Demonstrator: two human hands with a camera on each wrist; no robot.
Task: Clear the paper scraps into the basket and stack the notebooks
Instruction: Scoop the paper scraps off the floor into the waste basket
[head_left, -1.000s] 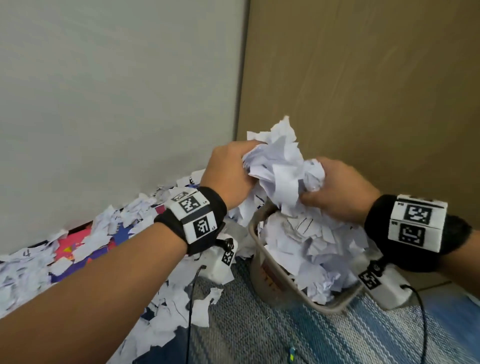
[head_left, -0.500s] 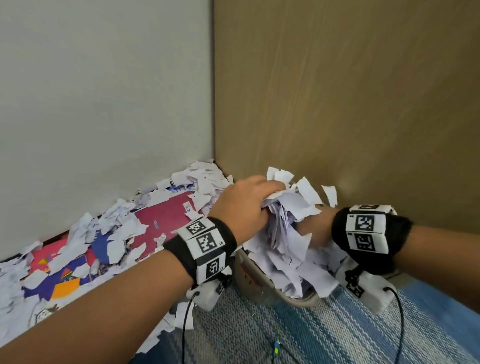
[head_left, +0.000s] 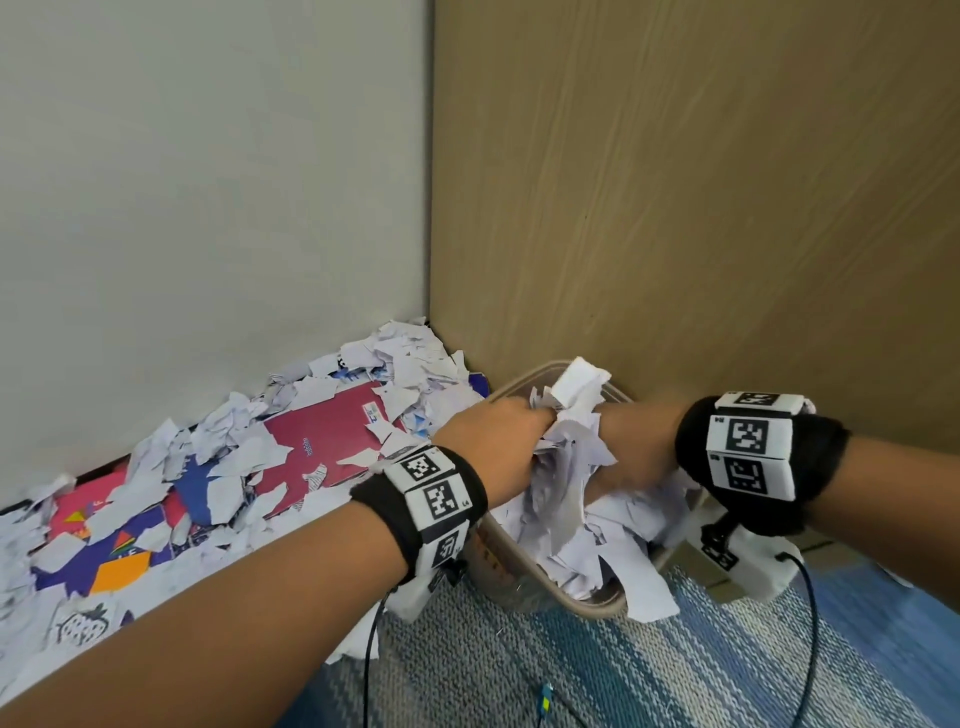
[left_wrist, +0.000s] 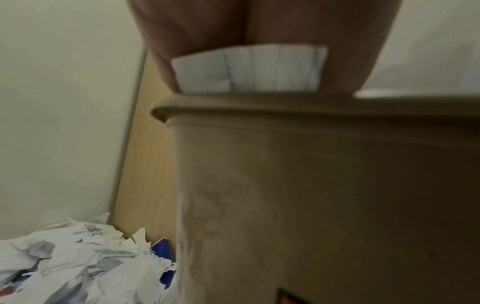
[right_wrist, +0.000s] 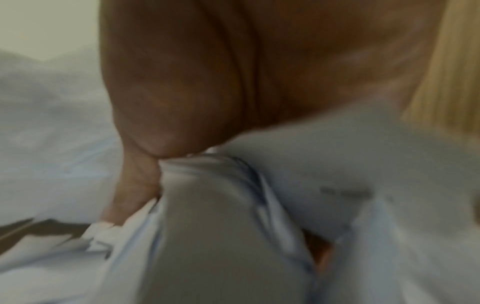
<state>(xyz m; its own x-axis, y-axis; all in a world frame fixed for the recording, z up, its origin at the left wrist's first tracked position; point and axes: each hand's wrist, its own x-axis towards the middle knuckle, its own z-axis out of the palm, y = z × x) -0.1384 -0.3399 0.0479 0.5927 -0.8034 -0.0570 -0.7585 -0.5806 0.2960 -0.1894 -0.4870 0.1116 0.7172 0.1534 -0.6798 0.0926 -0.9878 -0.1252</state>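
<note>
A beige basket (head_left: 586, 604) stands in the corner, heaped with white paper scraps (head_left: 597, 540). Both hands are down in its mouth, squeezing one wad of scraps (head_left: 563, 462) between them. My left hand (head_left: 498, 434) grips the wad from the left with its fingertips buried in the paper. From the right, my right hand (head_left: 631, 441) holds it, and the right wrist view shows the thumb (right_wrist: 135, 185) pinching paper. The left wrist view shows the palm (left_wrist: 197, 30) and a lined scrap (left_wrist: 249, 70) just above the basket rim (left_wrist: 259, 107). A red notebook (head_left: 322, 441) and a blue notebook (head_left: 111, 561) lie under loose scraps (head_left: 228, 447).
A grey wall (head_left: 208, 182) and a wooden panel (head_left: 701, 208) meet behind the basket. Striped blue-grey carpet (head_left: 571, 675) covers the near floor. Cables (head_left: 808, 613) hang from the wrist cameras. A few scraps hang over the basket's near rim.
Both hands have come down with the wad, from well above the basket into its mouth. The wad is more compressed, and the red notebook shows more.
</note>
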